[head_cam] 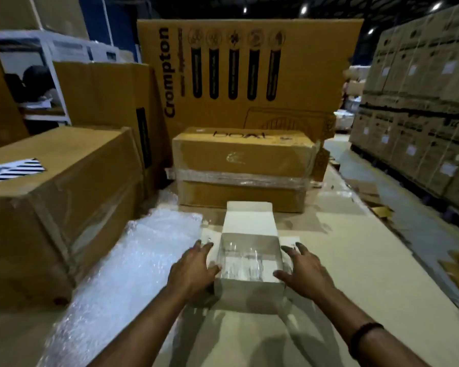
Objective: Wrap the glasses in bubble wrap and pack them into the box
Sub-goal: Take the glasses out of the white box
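The fingers [206, 246] of the left hand [194, 271] are spread and nearly straight against the left wall of the small white box [249, 288]. The right hand [304, 272] does the same on the right wall, so neither grips anything. The box stands open on a cardboard-lined surface [355, 260], its lid flap [249, 217] upright at the back. Clear glasses [245, 260] show inside, and blur hides whether any are wrapped. A sheet of bubble wrap [133, 255] lies spread just left of the box. The task looks early, with wrapping and closing probably left to do.
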A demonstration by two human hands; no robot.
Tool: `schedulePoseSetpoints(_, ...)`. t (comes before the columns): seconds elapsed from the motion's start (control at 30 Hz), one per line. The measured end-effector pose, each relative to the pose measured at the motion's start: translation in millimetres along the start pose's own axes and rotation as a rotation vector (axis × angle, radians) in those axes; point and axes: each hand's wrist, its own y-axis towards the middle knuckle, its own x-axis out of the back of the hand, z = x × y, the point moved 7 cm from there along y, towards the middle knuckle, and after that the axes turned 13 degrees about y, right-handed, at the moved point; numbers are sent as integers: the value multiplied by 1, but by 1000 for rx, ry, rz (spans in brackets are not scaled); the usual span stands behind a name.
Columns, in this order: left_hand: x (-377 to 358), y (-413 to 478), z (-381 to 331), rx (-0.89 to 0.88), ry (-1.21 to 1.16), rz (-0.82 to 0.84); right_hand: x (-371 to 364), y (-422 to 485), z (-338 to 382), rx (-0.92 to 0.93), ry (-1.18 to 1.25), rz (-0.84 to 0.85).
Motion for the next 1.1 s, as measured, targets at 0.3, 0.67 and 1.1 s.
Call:
schedulePoseSetpoints(0.3,-36,3,-10,69,44,109,-30,28,-21,-57,79,189)
schedulePoseSetpoints(0.67,-25,36,-37,33,479,-64,-29,67,34,274,-370,130)
schedulePoseSetpoints(1.1,-36,91,-48,-117,464,145,-46,75,47,-12,-159,189)
